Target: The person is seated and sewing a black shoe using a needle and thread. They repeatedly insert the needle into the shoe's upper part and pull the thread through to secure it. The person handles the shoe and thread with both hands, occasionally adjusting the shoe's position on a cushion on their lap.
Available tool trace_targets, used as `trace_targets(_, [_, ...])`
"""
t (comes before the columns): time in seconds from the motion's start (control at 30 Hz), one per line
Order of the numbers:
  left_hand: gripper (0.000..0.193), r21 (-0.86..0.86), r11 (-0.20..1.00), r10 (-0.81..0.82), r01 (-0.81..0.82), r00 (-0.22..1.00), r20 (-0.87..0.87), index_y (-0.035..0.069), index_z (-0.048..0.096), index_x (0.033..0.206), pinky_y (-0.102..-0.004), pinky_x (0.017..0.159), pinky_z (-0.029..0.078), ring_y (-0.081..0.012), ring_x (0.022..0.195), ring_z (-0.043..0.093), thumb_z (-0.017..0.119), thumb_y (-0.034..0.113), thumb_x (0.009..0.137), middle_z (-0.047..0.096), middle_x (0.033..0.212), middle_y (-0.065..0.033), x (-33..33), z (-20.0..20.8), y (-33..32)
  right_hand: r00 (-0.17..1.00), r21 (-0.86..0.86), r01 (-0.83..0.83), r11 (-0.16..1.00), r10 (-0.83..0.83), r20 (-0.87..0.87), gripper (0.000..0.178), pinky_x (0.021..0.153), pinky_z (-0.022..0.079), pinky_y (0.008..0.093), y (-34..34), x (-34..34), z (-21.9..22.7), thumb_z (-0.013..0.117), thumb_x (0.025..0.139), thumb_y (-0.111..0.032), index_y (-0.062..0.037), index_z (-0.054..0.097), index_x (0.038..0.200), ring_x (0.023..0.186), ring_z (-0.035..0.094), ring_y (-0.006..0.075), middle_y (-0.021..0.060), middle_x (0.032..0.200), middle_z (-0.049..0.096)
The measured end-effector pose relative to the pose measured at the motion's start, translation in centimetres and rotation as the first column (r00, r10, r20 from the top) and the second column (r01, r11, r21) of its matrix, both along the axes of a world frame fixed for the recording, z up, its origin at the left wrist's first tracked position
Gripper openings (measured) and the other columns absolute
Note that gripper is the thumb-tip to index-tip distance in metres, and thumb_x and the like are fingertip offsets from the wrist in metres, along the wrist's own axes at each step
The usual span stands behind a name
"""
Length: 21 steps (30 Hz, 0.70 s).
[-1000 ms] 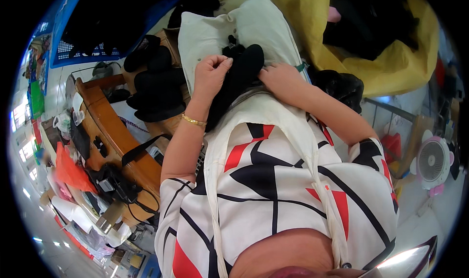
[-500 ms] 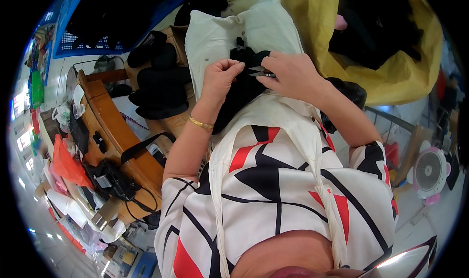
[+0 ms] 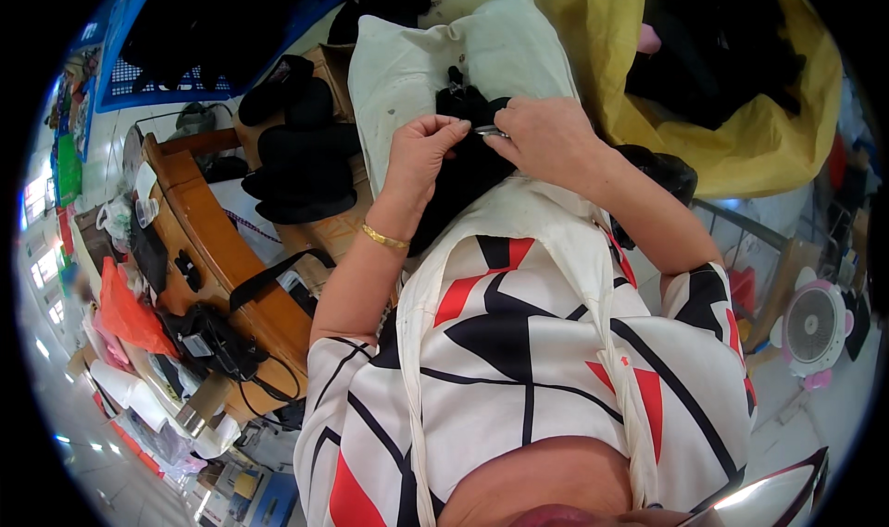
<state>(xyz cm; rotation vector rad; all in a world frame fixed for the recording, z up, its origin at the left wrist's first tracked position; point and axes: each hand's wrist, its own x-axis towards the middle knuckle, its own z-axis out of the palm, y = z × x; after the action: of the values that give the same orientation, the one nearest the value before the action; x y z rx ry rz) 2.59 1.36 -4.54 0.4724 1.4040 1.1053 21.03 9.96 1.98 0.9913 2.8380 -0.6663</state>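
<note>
Black fabric piece (image 3: 463, 180): one, in your lap, upper centre of the frame, below and between your hands. Metal snips (image 3: 489, 131): one pair, gripped in your right hand (image 3: 548, 138), blades pointing left. Your left hand (image 3: 424, 154): thumb and forefinger pinched together near the blade tips; anything between them too small to tell. White cloth (image 3: 396, 82): across your knees. Dark padded pieces (image 3: 301, 194): several, left of it. Yellow bag (image 3: 741, 170): upper right. Wooden tabletop (image 3: 208, 240): left.
</note>
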Motion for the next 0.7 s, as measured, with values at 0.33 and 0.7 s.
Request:
trace_targets(0.33, [0.012, -0.007, 1.0, 0.027, -0.027, 0.999, 0.026, 0.005, 0.071, 0.087, -0.0225, 0.063, 0.044, -0.0078, 0.072, 0.059, 0.077, 0.014, 0.084, 0.068, 0.081, -0.0003, 0.4, 0.1, 0.1, 0.997, 0.066, -0.009, 0.998, 0.014, -0.08, 0.029, 0.061, 0.05, 0.0406, 0.1, 0.4, -1.4, 0.063, 0.087, -0.033, -0.0056, 0.064, 0.078, 0.073, 0.064, 0.0297, 0.0081, 0.079, 0.063])
trace_targets(0.7, [0.012, -0.134, 0.99, -0.025, 0.042, 0.992, 0.125, 0.006, 0.07, 0.085, -0.0226, 0.063, 0.043, -0.0072, 0.069, 0.057, 0.075, 0.017, 0.085, 0.067, 0.079, 0.0004, 0.1, -1.0, 0.9, 0.999, -0.1, 0.007, 0.995, -0.012, -0.044, 0.031, 0.064, 0.053, 0.0423, 1.3, 1.0, -2.2, 0.063, 0.087, -0.035, -0.0054, 0.069, 0.08, 0.078, 0.067, 0.0292, 0.0093, 0.082, 0.067])
